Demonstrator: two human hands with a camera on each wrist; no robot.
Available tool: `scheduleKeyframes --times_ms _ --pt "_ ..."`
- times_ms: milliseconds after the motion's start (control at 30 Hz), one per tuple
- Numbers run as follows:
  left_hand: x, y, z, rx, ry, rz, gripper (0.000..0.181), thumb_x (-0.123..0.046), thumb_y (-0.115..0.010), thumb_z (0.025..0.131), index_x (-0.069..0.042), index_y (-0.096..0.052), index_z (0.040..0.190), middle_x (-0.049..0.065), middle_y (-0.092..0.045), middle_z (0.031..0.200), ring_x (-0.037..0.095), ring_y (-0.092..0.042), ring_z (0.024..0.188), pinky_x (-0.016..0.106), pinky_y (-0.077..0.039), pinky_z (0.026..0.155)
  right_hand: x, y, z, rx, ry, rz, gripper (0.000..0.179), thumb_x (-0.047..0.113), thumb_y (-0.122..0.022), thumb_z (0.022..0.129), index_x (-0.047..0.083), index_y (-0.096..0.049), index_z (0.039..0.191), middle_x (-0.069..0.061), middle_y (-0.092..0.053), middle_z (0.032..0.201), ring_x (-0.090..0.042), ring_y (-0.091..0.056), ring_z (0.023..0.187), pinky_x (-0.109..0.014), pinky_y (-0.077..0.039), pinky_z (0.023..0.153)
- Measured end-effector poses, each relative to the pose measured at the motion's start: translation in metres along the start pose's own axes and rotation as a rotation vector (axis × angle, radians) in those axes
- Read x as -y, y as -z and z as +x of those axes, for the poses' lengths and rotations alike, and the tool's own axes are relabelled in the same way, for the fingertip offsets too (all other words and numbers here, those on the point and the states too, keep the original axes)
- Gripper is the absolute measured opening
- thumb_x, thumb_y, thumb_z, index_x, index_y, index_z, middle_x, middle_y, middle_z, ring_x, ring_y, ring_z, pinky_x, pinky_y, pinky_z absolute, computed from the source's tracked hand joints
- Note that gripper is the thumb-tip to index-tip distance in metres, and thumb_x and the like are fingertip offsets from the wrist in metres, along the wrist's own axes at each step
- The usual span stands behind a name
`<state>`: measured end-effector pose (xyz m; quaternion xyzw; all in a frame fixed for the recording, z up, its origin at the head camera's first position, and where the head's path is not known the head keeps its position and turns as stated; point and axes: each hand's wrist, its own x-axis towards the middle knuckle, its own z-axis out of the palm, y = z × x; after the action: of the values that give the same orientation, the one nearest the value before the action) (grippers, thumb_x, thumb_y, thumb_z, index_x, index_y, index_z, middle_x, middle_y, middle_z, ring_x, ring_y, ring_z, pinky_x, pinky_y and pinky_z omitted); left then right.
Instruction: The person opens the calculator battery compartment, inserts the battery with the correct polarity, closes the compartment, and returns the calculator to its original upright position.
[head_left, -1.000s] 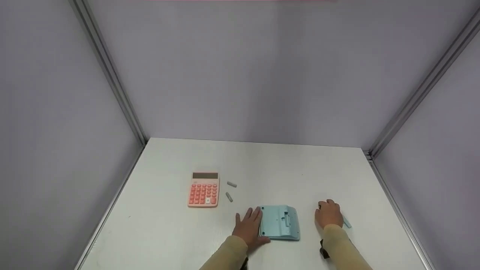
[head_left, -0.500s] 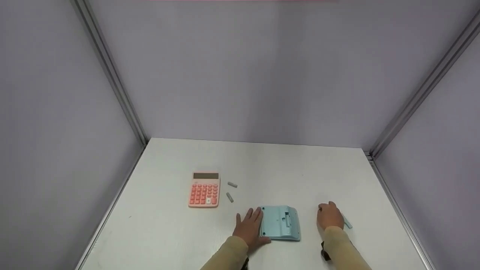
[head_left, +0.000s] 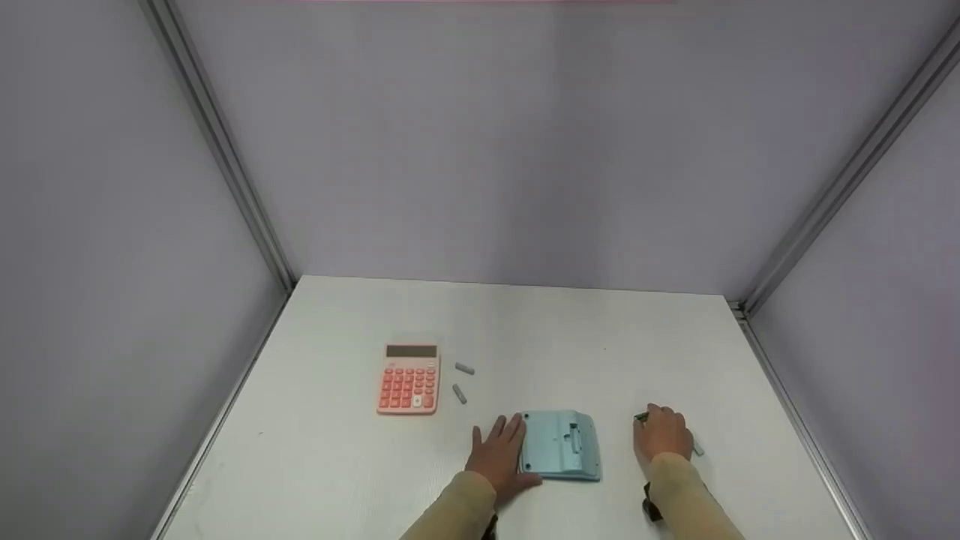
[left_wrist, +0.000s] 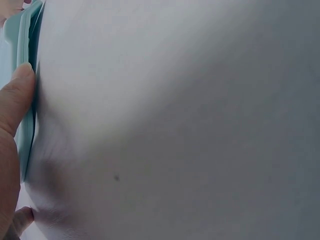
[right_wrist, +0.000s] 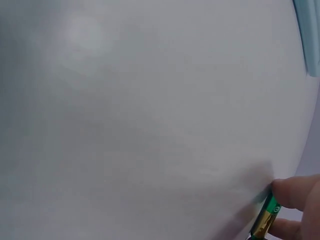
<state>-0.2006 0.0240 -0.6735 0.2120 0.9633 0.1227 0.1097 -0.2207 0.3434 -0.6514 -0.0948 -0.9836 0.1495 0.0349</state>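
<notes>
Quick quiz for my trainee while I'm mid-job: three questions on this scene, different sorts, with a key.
1. Multiple choice: what does the right hand hold? A) a screwdriver B) a green-and-gold battery C) a pair of scissors
2. True or false: the pink calculator lies keys up.
3. Which hand touches the blue device?

Key: 1. B; 2. True; 3. The left hand.
</notes>
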Motion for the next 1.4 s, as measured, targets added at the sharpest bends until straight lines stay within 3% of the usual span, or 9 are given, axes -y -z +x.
scheduleKeyframes --times_ms 467,833,1400 --pt "-0.003 0.002 -0.003 0.012 0.005 0.010 0.105 -0.079 -0.052 0.074 -0.019 -0.022 0.154 -0.003 -0.015 0.160 0.025 -0.018 0.145 0.064 -0.018 0.110 -0.007 -0.007 0.001 0.025 -0.042 0.061 0.051 0.025 -0.056 0.094 -0.011 -0.050 0.130 -0.032 -0.055 0.122 -0.048 -0.051 0.111 -0.062 -0.045 0.087" --pt "-0.003 0.000 -0.003 -0.003 0.000 0.047 0.106 -0.081 -0.049 0.074 -0.018 -0.022 0.154 -0.003 -0.016 0.160 0.025 -0.018 0.145 0.064 -0.020 0.110 -0.010 -0.007 0.000 0.015 -0.051 0.075 0.050 0.023 -0.055 0.093 -0.013 -0.051 0.128 -0.034 -0.053 0.119 -0.050 -0.050 0.108 -0.063 -0.046 0.082" --pt "-0.006 0.009 -0.005 -0.008 -0.002 0.030 0.106 -0.076 -0.055 0.076 -0.016 -0.018 0.155 0.001 -0.015 0.160 0.026 -0.018 0.145 0.065 -0.018 0.110 -0.003 -0.002 -0.001 0.018 -0.011 0.075 0.051 0.023 -0.060 0.093 -0.013 -0.049 0.128 -0.033 -0.052 0.120 -0.048 -0.049 0.112 -0.061 -0.043 0.090"
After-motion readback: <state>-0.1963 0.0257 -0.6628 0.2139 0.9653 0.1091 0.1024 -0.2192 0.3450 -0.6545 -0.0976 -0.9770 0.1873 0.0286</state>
